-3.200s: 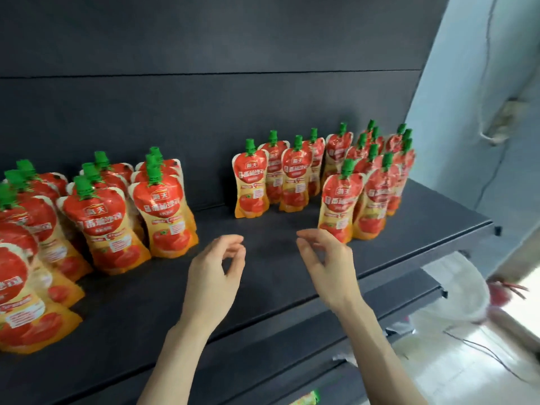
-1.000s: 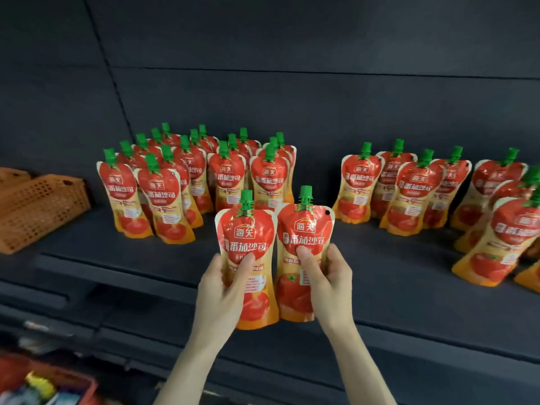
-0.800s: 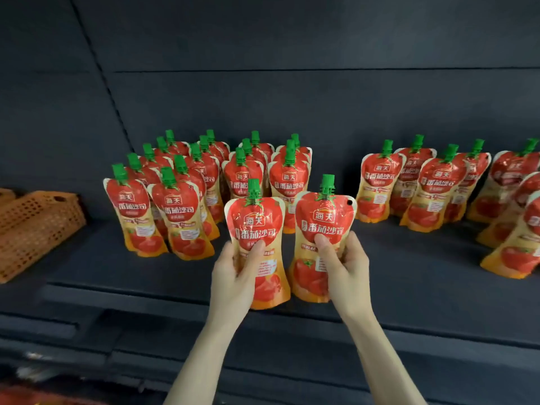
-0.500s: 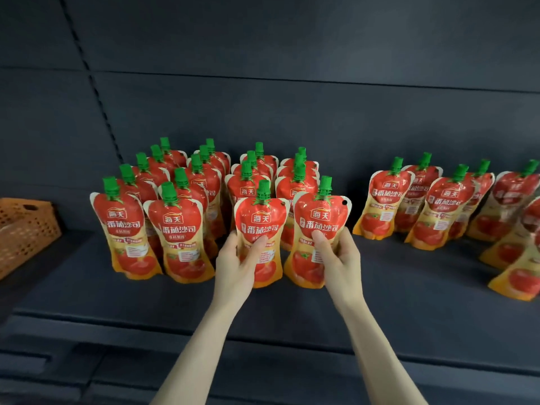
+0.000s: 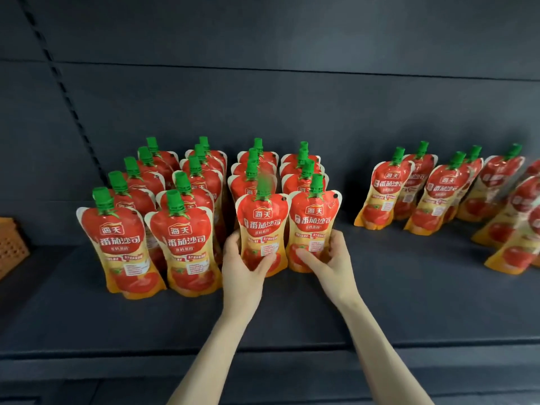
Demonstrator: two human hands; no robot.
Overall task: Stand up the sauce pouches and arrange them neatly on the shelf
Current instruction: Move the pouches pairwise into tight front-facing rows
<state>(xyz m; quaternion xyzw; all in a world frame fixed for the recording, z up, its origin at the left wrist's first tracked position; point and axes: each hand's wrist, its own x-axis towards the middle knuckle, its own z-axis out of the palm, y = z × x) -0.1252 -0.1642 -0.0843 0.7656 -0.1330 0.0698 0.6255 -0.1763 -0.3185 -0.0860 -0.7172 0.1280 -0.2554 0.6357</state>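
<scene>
the sauce pouches (image 5: 187,244) are bright red above and fade to yellow-orange below, with a white rim, white lettering and a printed red tomato near the foot. their screw caps (image 5: 175,200) are green. the shelf (image 5: 438,302) and back panel (image 5: 292,97) are matt charcoal grey, the panel with one column of darker slots. the basket (image 5: 11,244) at the left edge is orange, in a dotted lattice.

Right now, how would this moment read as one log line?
left hand: grips left pouch | right hand: grips right pouch | both: upright, side by side, before standing rows
</scene>
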